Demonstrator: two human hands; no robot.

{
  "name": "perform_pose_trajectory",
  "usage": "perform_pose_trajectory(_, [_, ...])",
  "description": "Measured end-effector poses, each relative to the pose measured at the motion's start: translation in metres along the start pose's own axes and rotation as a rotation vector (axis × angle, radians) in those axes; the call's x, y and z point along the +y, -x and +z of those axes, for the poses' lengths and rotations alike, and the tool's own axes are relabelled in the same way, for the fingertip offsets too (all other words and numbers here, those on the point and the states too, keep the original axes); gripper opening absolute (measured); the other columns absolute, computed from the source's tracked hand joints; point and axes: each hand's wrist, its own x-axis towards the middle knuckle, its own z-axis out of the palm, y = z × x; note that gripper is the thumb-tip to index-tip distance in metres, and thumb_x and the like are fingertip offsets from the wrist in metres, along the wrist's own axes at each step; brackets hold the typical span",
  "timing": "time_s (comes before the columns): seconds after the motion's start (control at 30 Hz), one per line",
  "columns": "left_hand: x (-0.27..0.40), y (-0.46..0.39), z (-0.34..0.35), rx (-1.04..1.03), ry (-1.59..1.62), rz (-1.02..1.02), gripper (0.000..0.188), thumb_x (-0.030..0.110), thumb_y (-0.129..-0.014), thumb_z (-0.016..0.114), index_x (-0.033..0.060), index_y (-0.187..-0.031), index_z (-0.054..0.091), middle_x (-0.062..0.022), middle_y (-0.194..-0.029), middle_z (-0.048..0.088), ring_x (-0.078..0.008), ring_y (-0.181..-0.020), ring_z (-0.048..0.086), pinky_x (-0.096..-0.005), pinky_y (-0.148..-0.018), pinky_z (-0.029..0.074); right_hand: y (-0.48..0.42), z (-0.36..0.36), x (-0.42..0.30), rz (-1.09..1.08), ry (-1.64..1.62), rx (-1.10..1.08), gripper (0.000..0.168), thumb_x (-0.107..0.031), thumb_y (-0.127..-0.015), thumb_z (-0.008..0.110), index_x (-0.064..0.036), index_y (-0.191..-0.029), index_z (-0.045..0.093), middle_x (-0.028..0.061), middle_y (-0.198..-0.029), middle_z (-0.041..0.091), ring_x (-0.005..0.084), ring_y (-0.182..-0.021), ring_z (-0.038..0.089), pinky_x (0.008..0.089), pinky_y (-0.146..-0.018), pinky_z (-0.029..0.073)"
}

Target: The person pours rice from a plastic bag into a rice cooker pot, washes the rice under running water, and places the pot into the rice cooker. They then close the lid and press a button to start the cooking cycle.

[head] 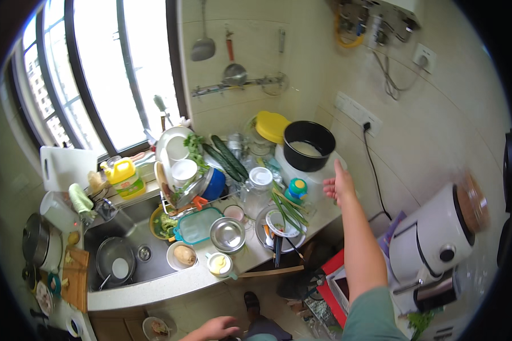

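Note:
My right hand reaches out over the right end of the counter, thumb raised and fingers apart, with nothing visible in it. Just beyond it, a black inner pot with pale, rice-like contents in the bottom rests on a white rounded appliance or container. A child's bottle with a green, yellow and blue top stands to the left of this hand. Low in the picture, my left hand hangs in front of my body, empty, its fingers loosely spread. The floor lies beneath it.
The steel sink holds a dark pan. Crowding the counter are a glass jar, cucumbers, spring onions, a steel bowl and a handled cup. A white air fryer stands at right.

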Motion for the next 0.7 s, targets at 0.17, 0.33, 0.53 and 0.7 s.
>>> perform_pose_trajectory(0.17, [-0.038, 0.102, -0.017, 0.505, 0.332, -0.440, 0.043, 0.034, -0.087, 0.071, 0.0021, -0.116, 0.065, -0.0119, -0.105, 0.071, -0.0189, -0.091, 0.068, -0.0330, -0.085, 0.053, -0.138, -0.005, 0.003, 0.292, 0.122, -0.099, 0.065, -0.062, -0.081, 0.064, -0.005, -0.112, 0.055, 0.0144, -0.069, 0.062, 0.0182, -0.051, 0.058, 0.0280, -0.044, 0.050])
perform_pose_trajectory(0.33, [-0.076, 0.156, -0.013, 1.016, 0.863, -0.474, 0.024, 0.018, -0.094, 0.063, 0.0030, -0.112, 0.064, -0.0060, -0.098, 0.069, -0.0095, -0.080, 0.062, -0.0258, -0.069, 0.050, -0.175, -0.013, 0.015, 0.067, 0.158, 0.000, 0.017, -0.023, -0.081, 0.058, -0.006, -0.081, 0.057, 0.0069, -0.059, 0.054, 0.0151, -0.037, 0.049, 0.0247, -0.030, 0.038])
perform_pose_trajectory(0.53, [-0.095, 0.152, -0.108, 1.150, 0.982, -0.378, 0.023, 0.016, -0.093, 0.064, 0.0023, -0.110, 0.064, -0.0067, -0.097, 0.070, -0.0140, -0.079, 0.067, -0.0276, -0.071, 0.054, -0.053, -0.004, -0.055, -0.168, 0.393, -0.090, 0.021, -0.019, -0.078, 0.053, -0.008, -0.061, 0.050, 0.0019, -0.047, 0.046, 0.0135, -0.032, 0.040, 0.0284, -0.028, 0.031])
perform_pose_trajectory(0.7, [-0.159, 0.135, -0.228, 1.116, 1.131, -0.194, 0.019, 0.022, -0.097, 0.059, 0.0071, -0.109, 0.060, -0.0061, -0.090, 0.068, -0.0132, -0.069, 0.065, -0.0262, -0.061, 0.054, 0.071, 0.058, -0.102, -0.294, 0.527, -0.165, 0.012, -0.011, -0.076, 0.055, -0.002, -0.084, 0.056, 0.0059, -0.059, 0.055, 0.0151, -0.038, 0.049, 0.0301, -0.034, 0.037])
